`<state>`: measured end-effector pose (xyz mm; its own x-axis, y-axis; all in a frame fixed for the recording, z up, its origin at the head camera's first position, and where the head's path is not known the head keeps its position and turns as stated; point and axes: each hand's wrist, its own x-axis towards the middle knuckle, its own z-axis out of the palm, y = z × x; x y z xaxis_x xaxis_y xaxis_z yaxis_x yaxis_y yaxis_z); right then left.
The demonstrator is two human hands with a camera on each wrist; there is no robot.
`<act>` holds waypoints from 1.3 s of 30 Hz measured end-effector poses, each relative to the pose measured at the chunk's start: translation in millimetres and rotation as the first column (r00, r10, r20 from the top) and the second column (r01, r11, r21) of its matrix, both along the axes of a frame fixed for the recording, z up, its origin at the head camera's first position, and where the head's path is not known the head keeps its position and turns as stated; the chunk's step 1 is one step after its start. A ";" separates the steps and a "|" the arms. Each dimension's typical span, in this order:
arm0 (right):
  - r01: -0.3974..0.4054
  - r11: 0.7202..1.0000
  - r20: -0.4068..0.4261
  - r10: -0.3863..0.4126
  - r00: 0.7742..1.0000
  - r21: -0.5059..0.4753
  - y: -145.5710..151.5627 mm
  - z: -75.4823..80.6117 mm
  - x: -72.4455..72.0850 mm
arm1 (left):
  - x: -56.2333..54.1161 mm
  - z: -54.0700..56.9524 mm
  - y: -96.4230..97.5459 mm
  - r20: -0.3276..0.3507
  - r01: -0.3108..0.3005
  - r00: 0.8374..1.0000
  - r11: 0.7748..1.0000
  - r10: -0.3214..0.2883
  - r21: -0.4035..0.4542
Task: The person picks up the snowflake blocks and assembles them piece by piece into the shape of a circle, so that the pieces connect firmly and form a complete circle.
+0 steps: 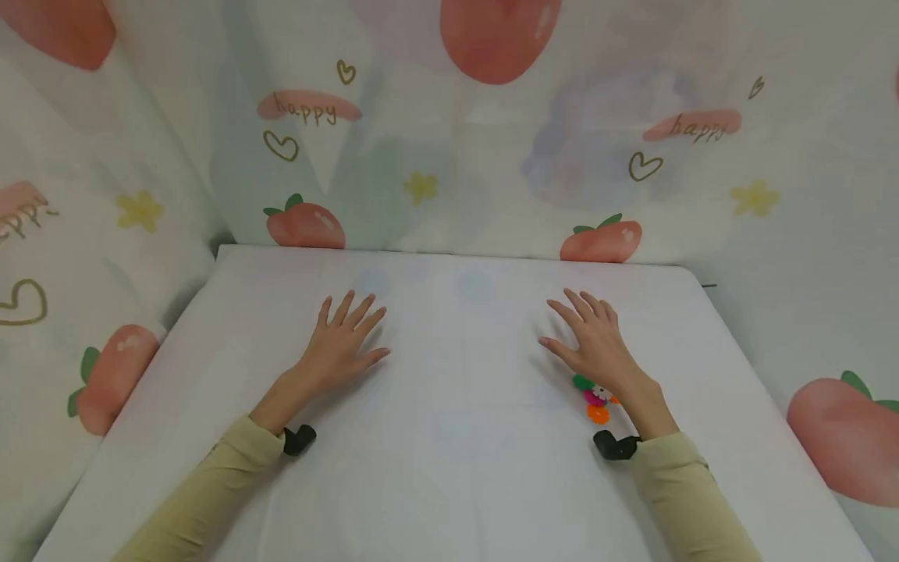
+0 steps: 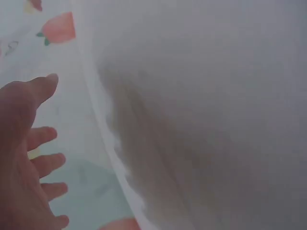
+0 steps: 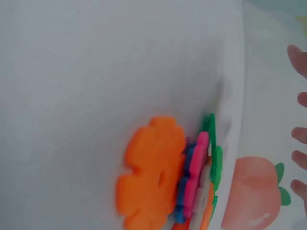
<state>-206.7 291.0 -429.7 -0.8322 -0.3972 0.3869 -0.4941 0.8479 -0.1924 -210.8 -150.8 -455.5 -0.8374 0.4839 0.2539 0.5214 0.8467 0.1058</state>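
White table (image 1: 449, 468) on my feed: I see the bright flower pieces (image 1: 595, 398) bunched on the near, inner side of the right hand (image 1: 597, 343), well apart from the left hand (image 1: 335, 353); both hands have fingers spread and hold nothing.

1. The tabletop (image 1: 456, 468) lies before the person; the backdrop (image 1: 492, 156) stands behind its far edge and along its left and right sides.
2. Over the tabletop's left half is the left hand (image 1: 344, 343); over its right half, well apart, is the right hand (image 1: 593, 343).
3. The toy pieces (image 1: 598, 413) lie clustered on the tabletop, partly beneath the right hand's wrist, nearer the person than its fingers.
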 end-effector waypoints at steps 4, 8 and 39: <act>-0.003 1.000 0.061 0.005 0.998 -0.026 11.6 -1.7 3.6 | 3.0 7.5 28.6 0.066 0.044 0.997 0.995 -0.051 0.090; 0.041 0.998 0.159 -0.034 0.987 -0.039 27.3 -0.5 8.6 | 4.5 17.7 66.2 0.138 0.090 0.984 0.979 -0.116 0.184; 0.116 0.992 0.411 -0.089 0.907 -0.040 61.2 -7.7 5.7 | -6.8 16.4 293.6 0.466 0.320 0.767 0.893 -0.441 0.317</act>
<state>-201.0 352.2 -437.5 -0.9574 -0.2876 0.0258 -0.2723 0.8694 -0.4122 -217.5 142.9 -439.1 -0.6286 0.7772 -0.0269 0.6125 0.5162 0.5986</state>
